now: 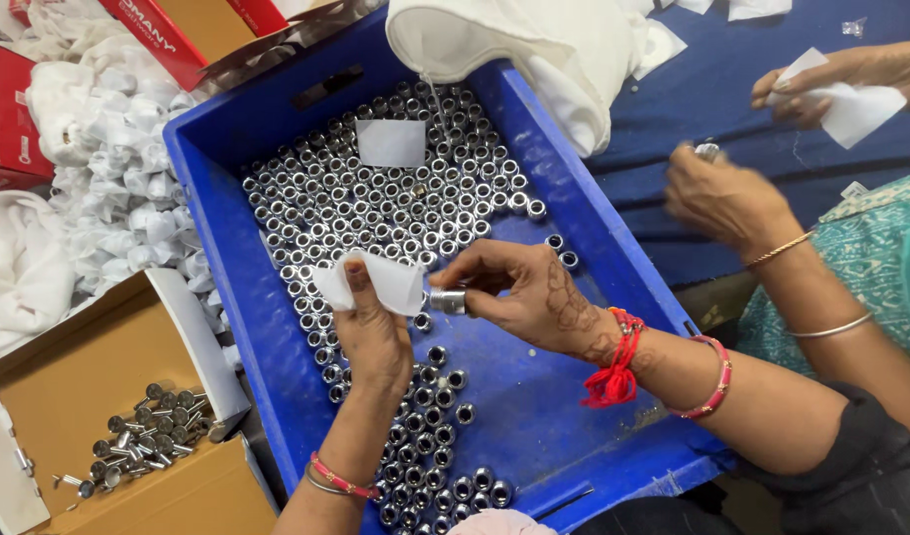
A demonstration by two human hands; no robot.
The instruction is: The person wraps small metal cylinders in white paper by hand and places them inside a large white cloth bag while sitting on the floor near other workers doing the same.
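My left hand [371, 327] pinches a small white paper square [381, 282] over the blue plastic crate [534, 416]. Right beside it, my right hand [529, 292] grips a shiny metal cylinder [447, 300] whose end touches the paper's edge. Both hands hover above several rows of upright chrome fittings [376, 198] packed into the crate's far half, with more standing loose along the near left. Another loose white paper square [391, 143] lies on top of the fittings.
A cardboard box [69, 381] at the lower left holds several metal pins [143, 436]. Wrapped white bundles [118, 168] pile up at the left. White cloth [534, 50] drapes over the crate's far rim. Another person's hands [762, 149] hold paper at the right.
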